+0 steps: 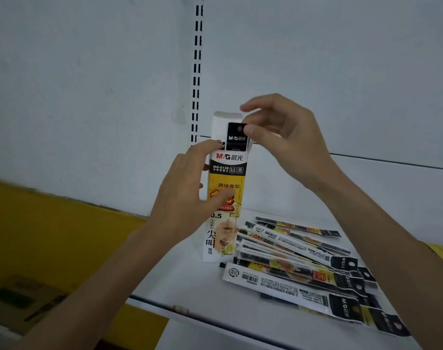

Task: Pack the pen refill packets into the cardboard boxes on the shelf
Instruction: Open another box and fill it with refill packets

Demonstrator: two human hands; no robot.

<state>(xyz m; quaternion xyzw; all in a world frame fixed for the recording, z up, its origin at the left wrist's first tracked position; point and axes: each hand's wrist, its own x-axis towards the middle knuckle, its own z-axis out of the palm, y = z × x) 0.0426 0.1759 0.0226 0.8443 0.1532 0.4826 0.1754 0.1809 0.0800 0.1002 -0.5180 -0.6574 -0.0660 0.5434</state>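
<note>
A tall yellow, black and white cardboard box stands upright on the white shelf, its top flap open. My left hand grips the box around its left side and front. My right hand pinches the black top end of a pen refill packet that sticks out of the box's open mouth. To the right of the box, several more refill packets lie fanned out flat on the shelf.
A white back panel with a slotted upright rises behind the box. A yellow surface runs at the left, below the shelf level. A brown cardboard carton sits at the lower left.
</note>
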